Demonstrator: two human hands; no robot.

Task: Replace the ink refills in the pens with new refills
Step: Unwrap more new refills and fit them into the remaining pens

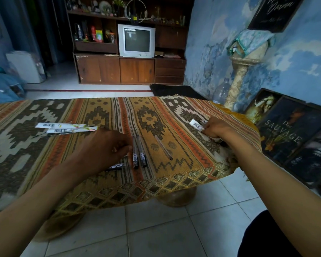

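Two black pens (139, 152) side by side near the front middle of the desk (183, 164), parallel, tips toward the far edge, labelled ends toward the near edge; a third black pen (115, 166) just left of them, lying crosswise, partly hidden under the left hand (107, 147); a clear refill (163, 147) lying alone to the right of the pair, slanted, dark tip toward the near edge. Left grip narrow, fingers curled with tips at the left pen of the pair; cannot tell whether pinching it or only touching. Right hand (214, 127) further off at the desk's right side, fingers closed on a white refill packet (196, 125) with a barcode, packet lying on the cloth. Two more long refill packets (66, 127) well apart on the left, overlapping, barcodes and yellow-red print showing. Patterned woven cloth (150, 115) in brown, orange and cream covering the whole desk, hanging over the near edge; both forearms reaching across that edge. Beyond: tiled floor (156, 229); a wooden cabinet (130, 71) with an old television (137, 40) in it; a blue painted wall (304, 62); a stone pedestal (243, 75) with a plastic bottle (220, 91) beside it; framed posters (285, 130) leaning at the right.
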